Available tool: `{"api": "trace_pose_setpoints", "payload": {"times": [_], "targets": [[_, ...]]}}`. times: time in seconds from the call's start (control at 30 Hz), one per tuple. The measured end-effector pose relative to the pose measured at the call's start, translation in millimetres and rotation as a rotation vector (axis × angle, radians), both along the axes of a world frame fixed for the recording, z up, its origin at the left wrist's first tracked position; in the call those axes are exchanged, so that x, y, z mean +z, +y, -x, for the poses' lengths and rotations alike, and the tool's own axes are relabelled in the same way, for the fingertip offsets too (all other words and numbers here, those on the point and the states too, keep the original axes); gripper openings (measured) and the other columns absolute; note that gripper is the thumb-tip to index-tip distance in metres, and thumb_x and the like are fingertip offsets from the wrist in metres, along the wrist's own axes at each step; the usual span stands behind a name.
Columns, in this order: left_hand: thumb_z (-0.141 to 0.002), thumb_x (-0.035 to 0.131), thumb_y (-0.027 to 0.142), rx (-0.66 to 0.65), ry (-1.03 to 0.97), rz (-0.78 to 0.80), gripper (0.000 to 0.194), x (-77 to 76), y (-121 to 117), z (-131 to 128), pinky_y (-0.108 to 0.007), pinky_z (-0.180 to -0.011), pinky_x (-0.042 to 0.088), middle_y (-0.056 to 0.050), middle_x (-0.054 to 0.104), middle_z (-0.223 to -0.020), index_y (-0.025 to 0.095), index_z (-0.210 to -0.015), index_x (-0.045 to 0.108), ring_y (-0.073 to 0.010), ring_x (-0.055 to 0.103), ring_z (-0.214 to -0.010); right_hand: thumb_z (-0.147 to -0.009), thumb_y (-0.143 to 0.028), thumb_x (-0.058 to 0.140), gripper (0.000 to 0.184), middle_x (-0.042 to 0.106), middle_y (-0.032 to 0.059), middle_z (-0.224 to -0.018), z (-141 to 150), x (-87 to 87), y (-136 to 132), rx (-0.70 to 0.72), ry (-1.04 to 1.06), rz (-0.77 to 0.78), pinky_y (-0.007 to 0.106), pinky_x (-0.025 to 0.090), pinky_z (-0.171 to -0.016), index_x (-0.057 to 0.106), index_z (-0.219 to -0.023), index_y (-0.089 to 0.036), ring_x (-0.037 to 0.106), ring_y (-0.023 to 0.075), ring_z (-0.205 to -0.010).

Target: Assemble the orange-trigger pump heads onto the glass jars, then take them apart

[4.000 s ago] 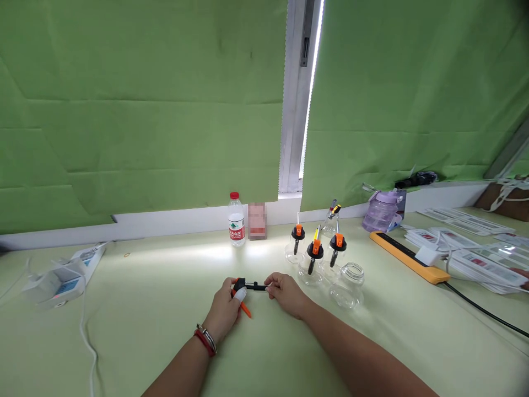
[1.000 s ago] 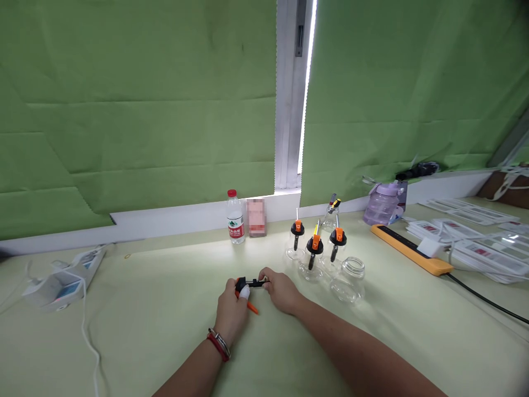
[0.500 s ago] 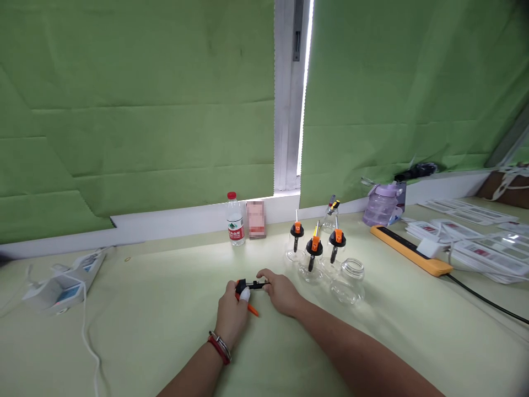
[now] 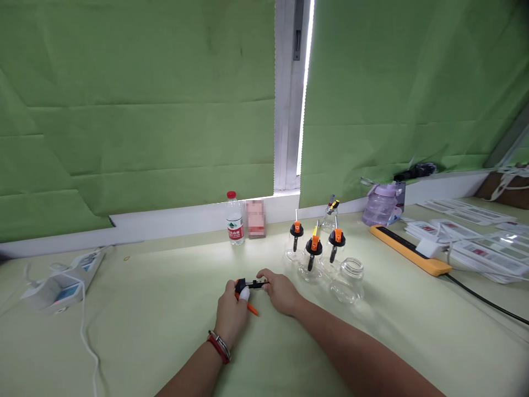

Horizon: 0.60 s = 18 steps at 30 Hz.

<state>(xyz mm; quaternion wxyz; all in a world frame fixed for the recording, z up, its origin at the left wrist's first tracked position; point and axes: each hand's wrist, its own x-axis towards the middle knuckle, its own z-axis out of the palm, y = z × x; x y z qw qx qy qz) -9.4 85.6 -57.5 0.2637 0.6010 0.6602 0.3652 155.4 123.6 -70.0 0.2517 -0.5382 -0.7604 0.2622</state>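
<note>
In the head view my left hand [image 4: 232, 315] is closed around a black-and-orange bottle top [image 4: 241, 285], low over the table. A slim orange piece [image 4: 252, 310] sticks out below my fingers. From the top a thin black stem runs sideways to my right hand [image 4: 284, 293], whose thumb and fingertips pinch its far end. Further right stand several clear glass jars; a front one [image 4: 311, 272] carries a similar black-and-orange top [image 4: 314, 246] with a dark stem hanging inside. The nearest jar [image 4: 347, 282] has no top.
A red-capped water bottle [image 4: 235, 220] and a pink box [image 4: 255, 219] stand by the wall. An orange power strip [image 4: 409, 251], a purple jug [image 4: 379, 204] and stacked printed sheets [image 4: 487, 253] lie to the right. At left are a white power strip [image 4: 66, 284] and its cable.
</note>
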Motion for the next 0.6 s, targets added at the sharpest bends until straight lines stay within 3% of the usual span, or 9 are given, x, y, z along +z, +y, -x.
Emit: {"api": "trace_pose_setpoints", "payload": {"times": [0.33,0.6], "targets": [[-0.081,0.042,0.041,0.011,-0.041,0.008,0.021,0.7,-0.1,-0.7,-0.026,-0.053,0.036,-0.001,0.056,-0.064,0.021,-0.086,0.049,-0.0184,0.051,-0.059,-0.081,-0.015,0.043,0.020,0.052,-0.0019,-0.069,-0.5,4.3,-1.4,-0.001,0.003,-0.002,0.021,0.025,-0.054,0.049,-0.098,-0.024,0.045,0.0119,-0.062],[-0.075,0.051,0.042,0.014,-0.322,0.111,0.027,8.8,4.4,5.9,-0.023,-0.044,0.033,0.005,0.047,-0.056,0.019,-0.089,0.051,-0.0107,0.041,-0.042,-0.081,-0.016,0.041,0.014,0.050,-0.0028,-0.065,-9.3,9.9,-1.8,0.015,0.154,0.099,0.019,0.029,-0.053,0.049,-0.091,-0.021,0.043,0.0102,-0.058]]}}
